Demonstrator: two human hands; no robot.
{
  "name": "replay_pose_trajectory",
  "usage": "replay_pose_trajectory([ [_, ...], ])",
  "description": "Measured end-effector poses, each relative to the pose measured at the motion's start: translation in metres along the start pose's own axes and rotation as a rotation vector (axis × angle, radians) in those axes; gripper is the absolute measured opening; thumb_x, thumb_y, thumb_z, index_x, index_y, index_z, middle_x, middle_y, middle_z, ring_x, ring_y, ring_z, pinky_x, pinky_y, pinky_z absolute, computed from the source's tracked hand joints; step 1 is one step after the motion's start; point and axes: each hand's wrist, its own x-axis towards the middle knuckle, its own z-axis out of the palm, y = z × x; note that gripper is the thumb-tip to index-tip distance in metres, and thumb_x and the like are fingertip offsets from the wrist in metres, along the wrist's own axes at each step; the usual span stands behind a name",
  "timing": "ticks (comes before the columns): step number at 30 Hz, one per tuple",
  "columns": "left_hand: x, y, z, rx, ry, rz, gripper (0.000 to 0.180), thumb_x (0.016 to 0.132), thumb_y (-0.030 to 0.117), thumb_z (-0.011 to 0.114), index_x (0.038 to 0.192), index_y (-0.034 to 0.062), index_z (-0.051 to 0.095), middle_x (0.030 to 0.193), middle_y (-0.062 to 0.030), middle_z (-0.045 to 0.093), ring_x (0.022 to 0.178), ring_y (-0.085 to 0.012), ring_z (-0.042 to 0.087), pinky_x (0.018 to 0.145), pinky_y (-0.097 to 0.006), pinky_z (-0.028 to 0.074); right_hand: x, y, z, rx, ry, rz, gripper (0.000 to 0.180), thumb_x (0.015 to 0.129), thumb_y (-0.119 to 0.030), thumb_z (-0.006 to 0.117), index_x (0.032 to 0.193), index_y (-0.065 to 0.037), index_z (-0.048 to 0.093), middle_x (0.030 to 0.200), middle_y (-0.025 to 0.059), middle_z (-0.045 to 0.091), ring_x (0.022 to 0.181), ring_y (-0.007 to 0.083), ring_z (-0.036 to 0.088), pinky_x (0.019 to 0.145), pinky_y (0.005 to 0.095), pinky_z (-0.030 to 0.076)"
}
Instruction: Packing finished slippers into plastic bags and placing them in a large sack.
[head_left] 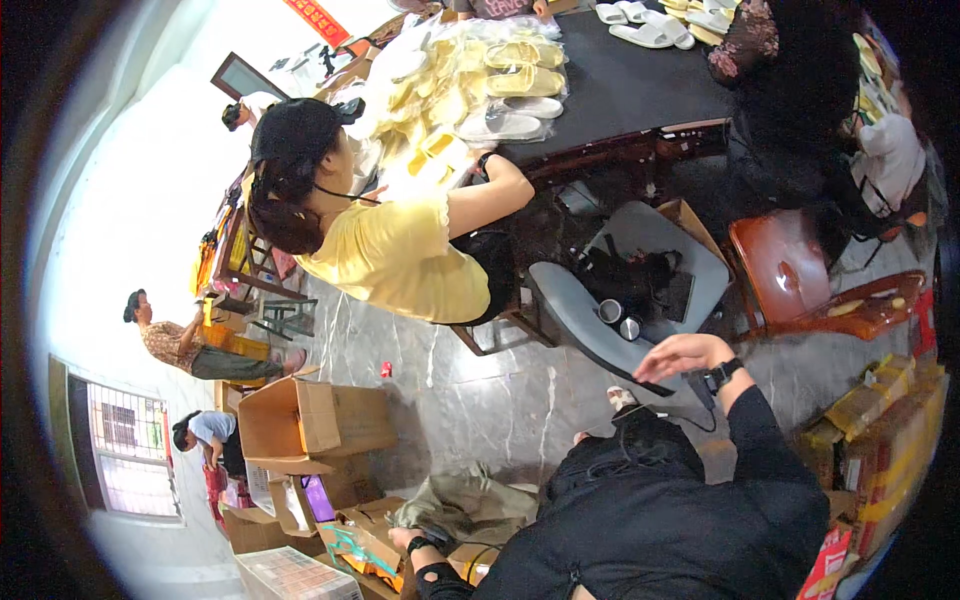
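While the torso in black is filling the bottom of the frame, both arms are reaching out from it. left hand [404, 540] is sitting low beside an olive cloth [455, 505] and a crushed carton [355, 548]. Its fingers are mostly hidden, so I can't tell whether it's gripping anything. It's probably resting there for support.

right hand [683, 352], with a watch [722, 375] on the wrist, is hovering palm down with fingers loosely spread and nothing in it. It's over the near edge of the grey chair [570, 300], apparently not touching.

Just past the fingertips, two small metal cups [619, 318] are standing on the seat against a black bag [640, 275]. The bag is likely parked on the chair to keep it off the floor.

Off to the left-hand side, an open box [300, 420] is sitting on the floor. Right of the grip, a brown wooden chair [800, 275] and stacked yellow packs [880, 420] are crowding in.

Further out, a person in yellow [400, 255] is leaning toward a dark table [630, 85]. Bagged pale slippers [480, 85] are piling up there, within that person's arm's reach. Other people are working beyond.
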Motion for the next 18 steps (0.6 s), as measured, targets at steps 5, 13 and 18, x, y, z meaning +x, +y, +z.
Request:
replay_pose_trajectory([
  [5,0.006,-0.006,0.0,0.546,-0.129,0.421,0.062,0.082,0.044,0.041,0.12,-0.0051,0.044,0.124,-0.0158,0.048,0.106,-0.0282,0.052,0.087,-0.036,0.043,-0.014,-0.013,-0.055,0.454,0.085,-0.379,0.034,0.094,-0.021,0.036,0.123,-0.005,0.042,0.112,0.018,0.056,0.091,0.0271,0.061,0.075,0.0327,0.052],
  [13,-0.194,0.002,0.057,-0.192,-0.517,0.096,0.041,0.083,0.025,0.039,0.11,-0.005,0.047,0.107,-0.0164,0.054,0.092,-0.0319,0.057,0.076,-0.045,0.049,0.044,-0.071,-0.096,0.476,0.414,-0.466,0.037,0.09,-0.025,0.047,0.122,-0.005,0.043,0.117,0.0127,0.05,0.102,0.026,0.053,0.085,0.0404,0.046],
  [18,-0.224,0.005,0.05,-0.255,-0.544,-0.006,0.033,0.084,0.019,0.039,0.101,-0.0059,0.051,0.1,-0.0159,0.057,0.087,-0.0308,0.058,0.075,-0.044,0.049,0.091,-0.121,-0.082,0.444,0.344,-0.44,0.04,0.087,-0.028,0.053,0.117,-0.004,0.044,0.119,0.013,0.048,0.104,0.0257,0.051,0.085,0.041,0.045],
])
